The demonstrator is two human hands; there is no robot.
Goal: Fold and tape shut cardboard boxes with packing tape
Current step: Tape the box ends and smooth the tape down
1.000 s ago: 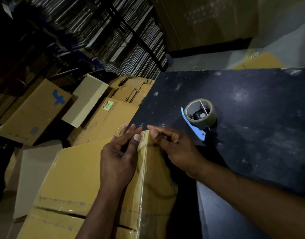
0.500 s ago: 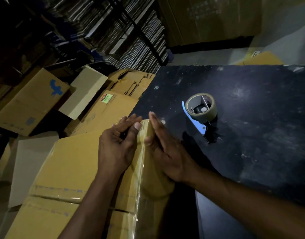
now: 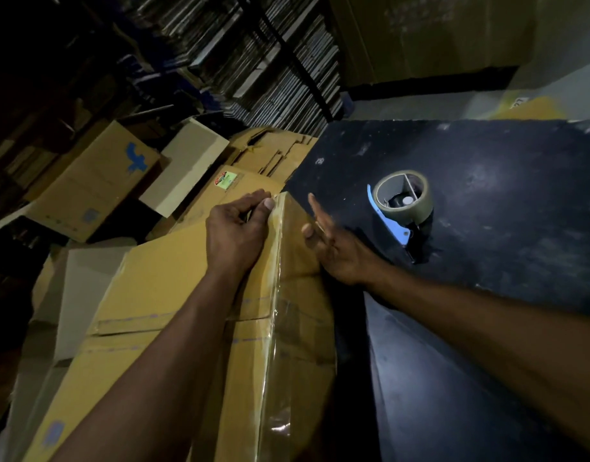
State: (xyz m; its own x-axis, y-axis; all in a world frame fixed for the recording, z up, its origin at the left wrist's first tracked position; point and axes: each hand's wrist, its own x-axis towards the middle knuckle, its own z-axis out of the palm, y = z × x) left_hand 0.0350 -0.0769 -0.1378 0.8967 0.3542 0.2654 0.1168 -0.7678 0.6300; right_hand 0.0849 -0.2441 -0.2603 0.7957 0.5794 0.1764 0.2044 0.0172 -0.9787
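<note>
Head cam: left hand (image 3: 235, 233) pinches tape (image 3: 276, 261) at the box (image 3: 160, 278) corner, right hand (image 3: 337, 248) flat at 3 o'clock. I reckon rushed smoothing wrinkles it.

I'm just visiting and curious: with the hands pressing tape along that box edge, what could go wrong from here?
1. The tape strip already looks wrinkled low on the box; pressed as it is, it may seal poorly.
2. The box juts off the black table edge, so a hard push from the flat right hand might tip it.
3. The left hand holds only the tape's end at the corner; if it slips, the tape could peel back.
</note>
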